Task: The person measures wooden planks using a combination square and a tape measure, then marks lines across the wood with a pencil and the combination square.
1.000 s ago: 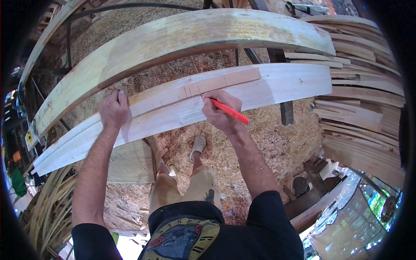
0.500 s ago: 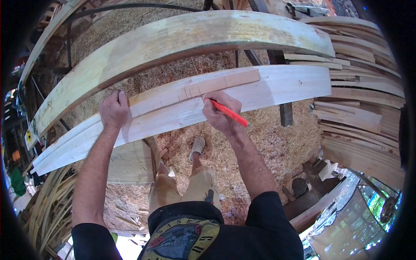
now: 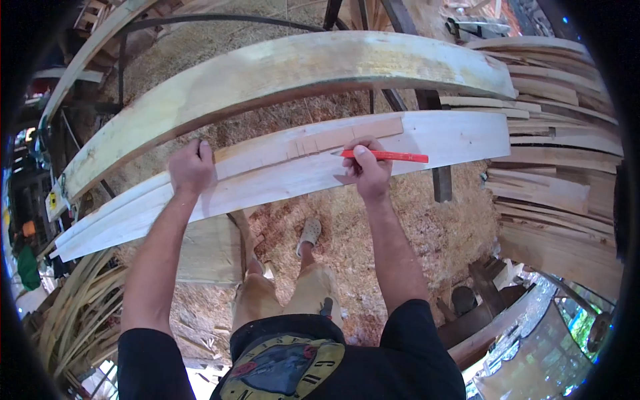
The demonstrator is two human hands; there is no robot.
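Observation:
A long pale wooden board lies across in front of me. On top of it rests a thin, slightly browner wooden strip with several short pencil lines across it. My left hand is closed over the strip and the board's far edge, its fingertips hidden. Between thumb and fingers, my right hand grips a red carpenter's pencil. The pencil's tip points left, close to the strip's near edge; whether it touches the board I cannot tell.
Beyond the board stands a thick curved timber. Stacked planks lie at the right, and bent thin strips at the lower left. A wooden block is below the board. Wood shavings cover the ground.
My right hand has moved right along the board, and the pencil has swung from a slant to nearly level. My left hand keeps its place on the strip. The view has shifted slightly.

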